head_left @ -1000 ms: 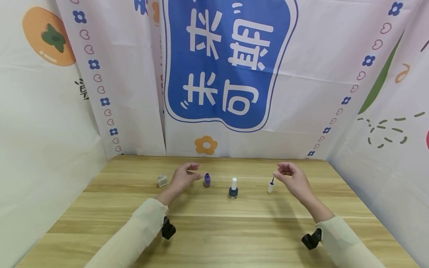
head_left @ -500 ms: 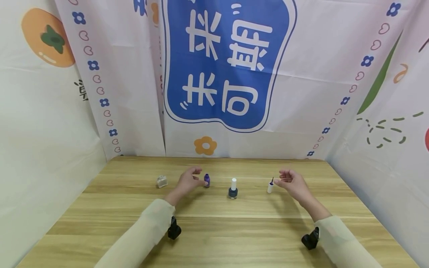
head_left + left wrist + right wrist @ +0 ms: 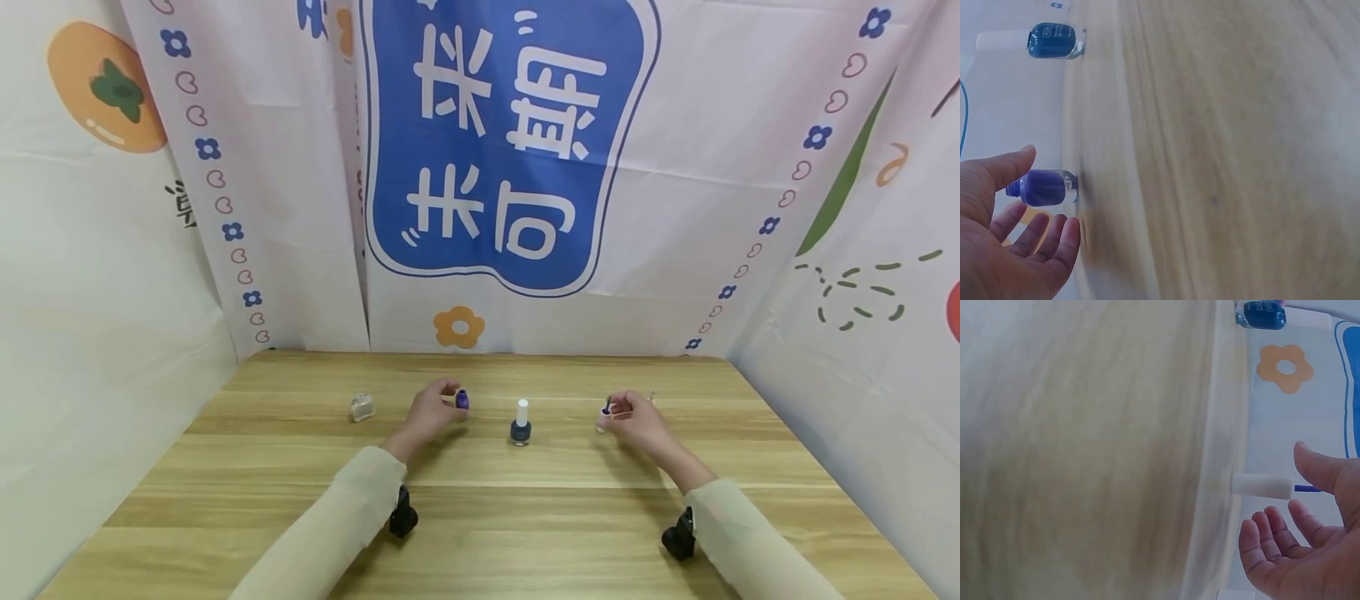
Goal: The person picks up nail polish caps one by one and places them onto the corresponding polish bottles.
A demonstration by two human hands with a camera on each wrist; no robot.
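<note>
In the head view my left hand (image 3: 433, 412) is at an uncapped purple nail polish bottle (image 3: 462, 400). The left wrist view shows thumb and fingers spread around that bottle (image 3: 1044, 187), the thumb apart from it. On the right, a white nail polish cap (image 3: 602, 422) stands upside down with its brush (image 3: 607, 403) pointing up. My right hand (image 3: 636, 419) is beside it, and in the right wrist view the thumb and fingers stand loosely around the cap (image 3: 1263, 485) without a visible grip. A dark teal nail polish bottle (image 3: 521, 431) with a white cap stands upright between the hands.
A small clear glass bottle (image 3: 362, 407) sits left of my left hand. Something small and thin (image 3: 652, 396) shows behind my right hand, mostly hidden. The wooden table (image 3: 480, 533) ends at a printed cloth backdrop (image 3: 667, 250).
My left hand has moved right and lower, to the purple bottle. My right hand has moved left and down, to the upturned cap. The bottles look unmoved.
</note>
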